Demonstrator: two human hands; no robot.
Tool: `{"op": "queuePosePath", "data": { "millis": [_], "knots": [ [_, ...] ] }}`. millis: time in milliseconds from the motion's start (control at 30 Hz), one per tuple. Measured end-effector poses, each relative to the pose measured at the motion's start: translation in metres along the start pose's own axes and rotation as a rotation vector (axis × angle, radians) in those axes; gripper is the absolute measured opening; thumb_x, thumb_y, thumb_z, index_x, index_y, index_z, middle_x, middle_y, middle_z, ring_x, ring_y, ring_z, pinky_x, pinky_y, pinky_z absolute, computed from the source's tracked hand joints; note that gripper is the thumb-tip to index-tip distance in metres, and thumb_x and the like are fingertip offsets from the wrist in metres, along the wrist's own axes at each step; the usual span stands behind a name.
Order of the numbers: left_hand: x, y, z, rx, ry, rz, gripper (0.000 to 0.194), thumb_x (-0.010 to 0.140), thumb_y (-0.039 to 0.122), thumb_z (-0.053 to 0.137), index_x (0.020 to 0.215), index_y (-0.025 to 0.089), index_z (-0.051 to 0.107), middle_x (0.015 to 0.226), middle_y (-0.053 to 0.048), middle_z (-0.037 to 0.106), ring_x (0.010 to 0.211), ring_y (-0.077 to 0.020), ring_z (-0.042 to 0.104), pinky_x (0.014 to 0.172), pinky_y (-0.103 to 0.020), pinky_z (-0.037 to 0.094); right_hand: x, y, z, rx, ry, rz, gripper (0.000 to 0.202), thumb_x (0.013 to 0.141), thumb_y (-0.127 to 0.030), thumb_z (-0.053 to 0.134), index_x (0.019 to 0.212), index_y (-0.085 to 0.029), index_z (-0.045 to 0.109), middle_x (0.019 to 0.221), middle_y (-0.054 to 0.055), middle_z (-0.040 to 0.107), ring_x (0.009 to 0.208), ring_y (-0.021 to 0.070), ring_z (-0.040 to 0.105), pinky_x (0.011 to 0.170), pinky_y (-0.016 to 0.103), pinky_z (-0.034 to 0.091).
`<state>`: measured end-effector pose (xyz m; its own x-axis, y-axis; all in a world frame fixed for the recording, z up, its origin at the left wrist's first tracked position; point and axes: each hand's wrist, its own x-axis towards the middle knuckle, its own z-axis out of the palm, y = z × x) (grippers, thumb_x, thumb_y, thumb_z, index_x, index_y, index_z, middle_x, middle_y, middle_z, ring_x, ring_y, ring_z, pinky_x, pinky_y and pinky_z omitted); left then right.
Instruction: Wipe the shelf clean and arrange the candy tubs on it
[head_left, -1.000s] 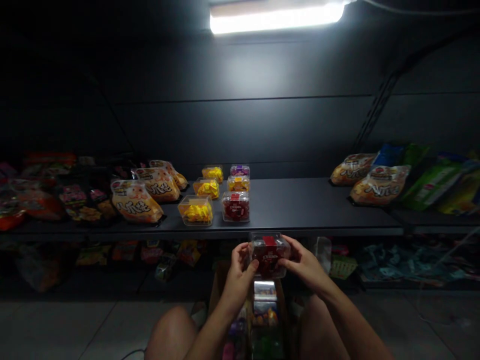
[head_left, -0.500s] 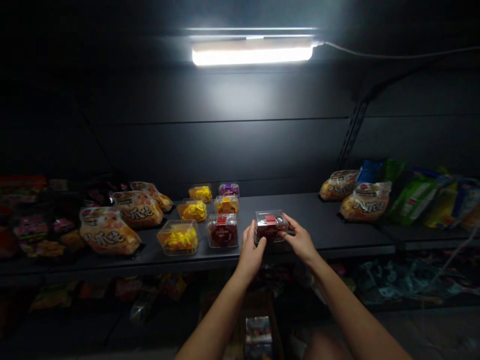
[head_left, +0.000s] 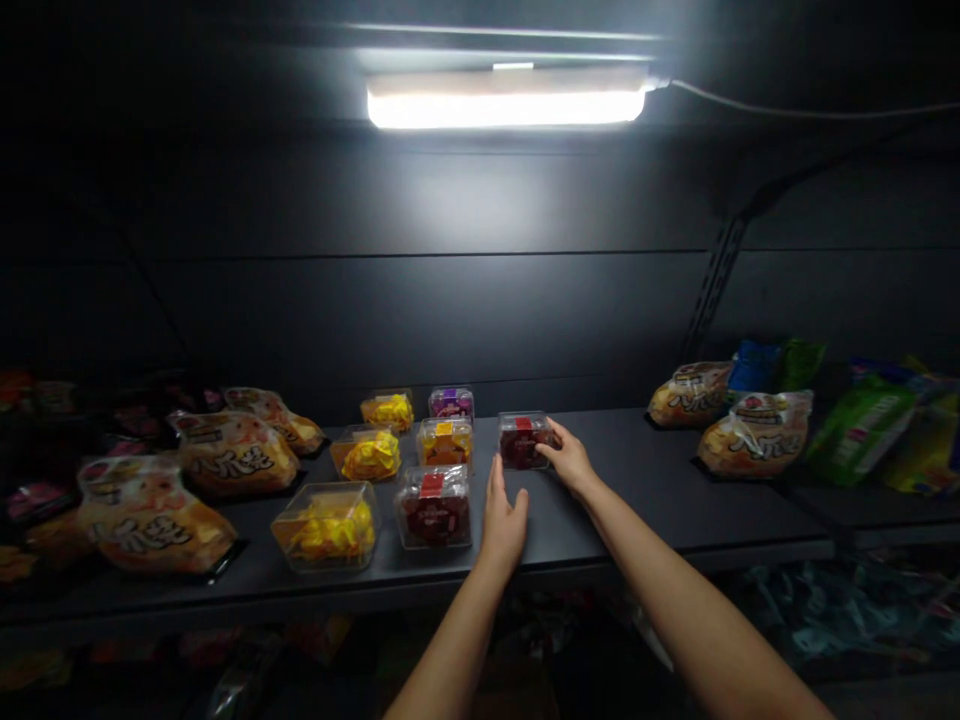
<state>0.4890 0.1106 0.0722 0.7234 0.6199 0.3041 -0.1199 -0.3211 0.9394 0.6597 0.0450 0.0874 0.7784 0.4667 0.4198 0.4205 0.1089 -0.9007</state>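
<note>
A clear plastic box of dark red snacks point(head_left: 520, 446) with a red label rests on the grey shelf point(head_left: 630, 500), towards its back. My right hand point(head_left: 568, 460) grips the box by its right side, thumb at the front. Fingers straight and thumb apart, my left hand point(head_left: 504, 522) is just in front of the box and holds nothing. Left of that hand stands a matching dark red box point(head_left: 433, 508). Behind it are a yellow-labelled box point(head_left: 445, 442) and a purple one point(head_left: 451, 404).
Clear tubs of yellow-wrapped sweets point(head_left: 334, 528) form a row further left. Snack bags point(head_left: 157, 515) stand beyond them, and more bags point(head_left: 757, 435) at the right. A lit tube lamp point(head_left: 506, 108) hangs above. Below the shelf edge, a lower shelf holds teal packets point(head_left: 832, 610).
My right hand has moved the dark red box further back on the shelf. My left hand has come off the box's left side. The view has shifted closer to the shelf.
</note>
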Motion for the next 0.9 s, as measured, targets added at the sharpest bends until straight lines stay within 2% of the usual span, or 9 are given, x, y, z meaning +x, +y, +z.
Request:
{"op": "queuePosePath", "data": {
  "millis": [67, 167, 333, 500, 700, 900],
  "knots": [
    [-0.004, 0.0, -0.001, 0.018, 0.003, 0.049, 0.068, 0.085, 0.024, 0.053, 0.149, 0.022, 0.031, 0.158, -0.008, 0.03, 0.147, -0.0211, 0.025, 0.121, -0.04, 0.02, 0.018, 0.008, 0.006, 0.01, -0.01, -0.008, 0.062, 0.068, -0.018, 0.067, 0.13, -0.021, 0.057, 0.118, 0.006, 0.071, 0.105, 0.022, 0.068, 0.1, 0.044, 0.05],
    [-0.006, 0.004, -0.004, 0.02, -0.011, 0.051, 0.06, 0.085, 0.023, 0.053, 0.143, 0.021, 0.04, 0.153, -0.009, 0.039, 0.144, -0.0212, 0.032, 0.12, -0.041, 0.022, 0.043, 0.019, 0.017, 0.022, -0.008, -0.015, 0.061, 0.068, -0.017, 0.066, 0.129, -0.019, 0.057, 0.116, 0.007, 0.071, 0.103, 0.021, 0.068, 0.099, 0.042, 0.051],
    [-0.005, 0.007, -0.009, -0.029, -0.022, 0.017, 0.052, 0.087, 0.023, 0.049, 0.14, 0.02, 0.044, 0.149, -0.01, 0.044, 0.14, -0.0208, 0.038, 0.118, -0.042, 0.027, 0.077, 0.035, 0.036, 0.016, -0.003, -0.016, 0.059, 0.068, -0.015, 0.065, 0.126, -0.019, 0.059, 0.113, 0.006, 0.072, 0.1, 0.0198, 0.069, 0.098, 0.041, 0.051],
    [-0.007, 0.012, -0.01, -0.041, -0.021, 0.025, 0.045, 0.088, 0.02, 0.048, 0.133, 0.021, 0.051, 0.147, -0.01, 0.048, 0.138, -0.021, 0.041, 0.117, -0.042, 0.028, 0.1, 0.048, 0.048, -0.019, 0.042, -0.005, 0.058, 0.067, -0.015, 0.067, 0.125, -0.019, 0.06, 0.111, 0.005, 0.072, 0.101, 0.0207, 0.068, 0.099, 0.041, 0.05],
    [-0.006, 0.017, -0.01, -0.018, -0.026, 0.025, 0.039, 0.087, 0.019, 0.048, 0.124, 0.023, 0.057, 0.143, -0.008, 0.051, 0.135, -0.0224, 0.044, 0.115, -0.043, 0.031, 0.11, 0.049, 0.054, -0.062, 0.098, 0.014, 0.057, 0.067, -0.016, 0.068, 0.123, -0.021, 0.061, 0.11, 0.005, 0.073, 0.102, 0.0211, 0.067, 0.101, 0.042, 0.048],
    [-0.008, 0.015, -0.008, 0.042, -0.053, 0.108, 0.036, 0.087, 0.016, 0.046, 0.119, 0.024, 0.059, 0.14, -0.007, 0.054, 0.135, -0.0217, 0.044, 0.116, -0.044, 0.032, 0.088, 0.031, 0.05, -0.088, 0.169, 0.05, 0.067, 0.066, -0.024, 0.073, 0.13, -0.02, 0.054, 0.122, 0.01, 0.066, 0.115, 0.0259, 0.061, 0.105, 0.048, 0.043]
  ]
}}
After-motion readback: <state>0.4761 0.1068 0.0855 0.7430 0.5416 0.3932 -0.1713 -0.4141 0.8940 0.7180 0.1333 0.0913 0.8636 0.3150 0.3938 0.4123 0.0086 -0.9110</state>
